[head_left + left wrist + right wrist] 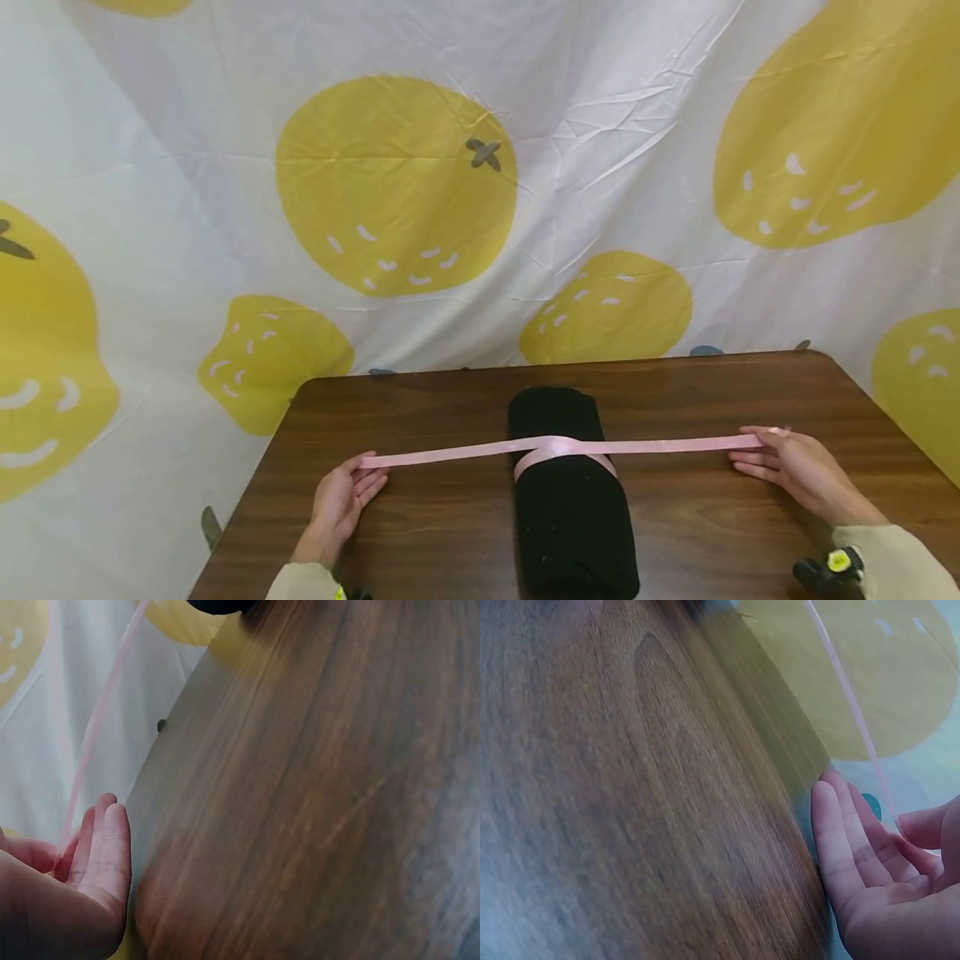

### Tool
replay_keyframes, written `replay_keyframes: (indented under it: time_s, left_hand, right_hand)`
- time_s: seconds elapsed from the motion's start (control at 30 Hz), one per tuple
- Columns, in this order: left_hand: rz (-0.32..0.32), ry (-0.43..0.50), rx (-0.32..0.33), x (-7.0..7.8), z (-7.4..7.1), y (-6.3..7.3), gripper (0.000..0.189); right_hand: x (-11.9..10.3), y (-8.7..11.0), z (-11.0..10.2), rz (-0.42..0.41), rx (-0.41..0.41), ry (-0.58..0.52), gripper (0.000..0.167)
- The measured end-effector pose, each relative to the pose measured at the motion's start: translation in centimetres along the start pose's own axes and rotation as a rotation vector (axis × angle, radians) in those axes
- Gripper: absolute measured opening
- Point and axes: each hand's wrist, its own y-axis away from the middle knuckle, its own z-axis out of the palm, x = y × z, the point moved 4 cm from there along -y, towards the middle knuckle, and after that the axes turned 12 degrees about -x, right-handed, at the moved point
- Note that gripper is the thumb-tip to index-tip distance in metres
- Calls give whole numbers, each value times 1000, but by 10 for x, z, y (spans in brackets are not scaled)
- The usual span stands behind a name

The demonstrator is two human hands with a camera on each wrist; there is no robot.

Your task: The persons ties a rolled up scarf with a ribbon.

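A rolled black cloth [573, 525] lies lengthwise on the brown wooden table. Around its middle runs a pink ribbon [555, 447], crossed over itself on top, its two ends stretched out sideways almost level. My left hand [336, 504] pinches one end between thumb and forefinger, the other fingers extended. At the opposite side my right hand [806, 471] pinches the other end in the same way. Both wrist views show the ribbon running taut from the pinch, in the left one from the left hand [86, 889] and in the right one from the right hand [889, 892].
The brown table [420, 533] has rounded corners and a straight far edge. Right behind it hangs a white curtain [570, 208] printed with yellow fruit. Dark straps with yellow tags [838, 560] sit at the wrists by the light sleeves.
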Motion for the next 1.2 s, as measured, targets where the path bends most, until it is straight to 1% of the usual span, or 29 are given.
replay_keyframes:
  time_s: [0.1, 0.27, 0.33, 0.4, 0.57, 0.67, 0.7, 0.8, 0.97, 1.03, 1.2]
  left_hand:
    - [-13, -17, 5, -2, -2, -1, 42]
    - [-12, -31, 23, -4, -5, -4, 42]
    - [-11, -47, 12, -5, -5, -4, 42]
    - [-12, -66, -9, -6, -4, -5, 43]
    - [-23, -112, -56, -7, -3, -6, 45]
    - [-28, -135, -72, -8, -3, -7, 45]
    - [-29, -138, -76, -9, -3, -7, 45]
    - [-34, -147, -89, -8, -3, -8, 45]
    - [-38, -177, -100, -5, -3, -5, 45]
    - [-38, -184, -101, -5, -4, -4, 44]
    - [-35, -186, -110, -4, -3, -3, 44]
  right_hand:
    - [1, 0, -2, 8, -5, -18, 30]
    - [2, 0, -6, 19, 1, 19, 34]
    - [2, 1, -7, 16, 1, 36, 34]
    - [2, 2, -8, 9, -4, 41, 31]
    - [3, 5, -10, -17, -35, -4, 20]
    - [5, 6, -12, -21, -53, -25, 20]
    - [5, 6, -13, -20, -54, -19, 23]
    - [7, 7, -16, -44, -68, -25, 28]
    - [9, 8, -15, -119, -120, -61, 20]
    - [10, 8, -14, -140, -137, -66, 19]
    - [12, 8, -13, -171, -138, -45, 21]
